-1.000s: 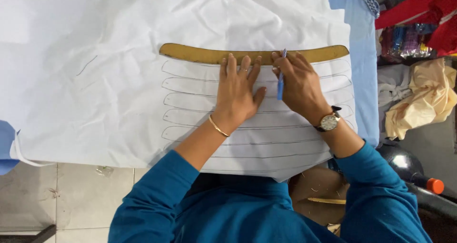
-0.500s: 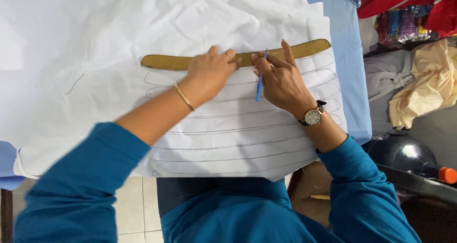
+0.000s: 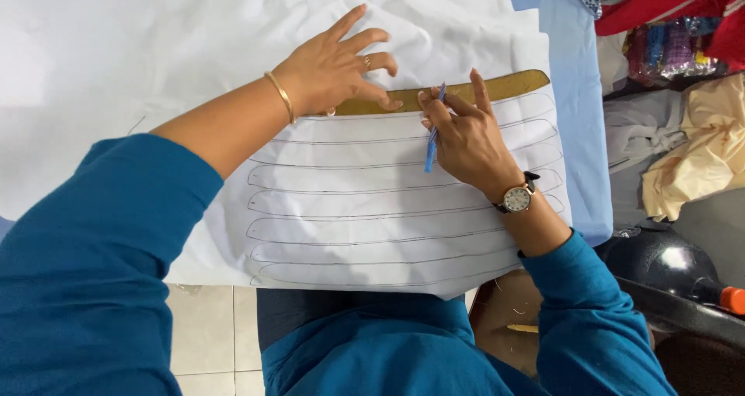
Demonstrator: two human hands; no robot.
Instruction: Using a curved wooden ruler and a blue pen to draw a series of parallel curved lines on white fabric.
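Note:
A long curved brown cardboard template (image 3: 497, 87) lies on white fabric (image 3: 194, 47) that carries several traced curved outlines (image 3: 372, 210). My left hand (image 3: 334, 66) presses flat on the template's left part, fingers spread, a gold bangle on the wrist. My right hand (image 3: 466, 136) grips a blue pen (image 3: 431, 144) with its tip at the template's lower edge near the middle. That wrist wears a watch. Both sleeves are teal.
A light blue cloth (image 3: 578, 132) lies under the white fabric at the right edge. Beyond it are piled red and cream cloths (image 3: 691, 163) and a dark rounded object with an orange cap (image 3: 683, 264). Tiled floor (image 3: 202, 334) shows below the table edge.
My left hand has slid leftward along the template and now lies flatter with fingers spread. The right hand with the pen stays at the template's edge. The head view has shifted.

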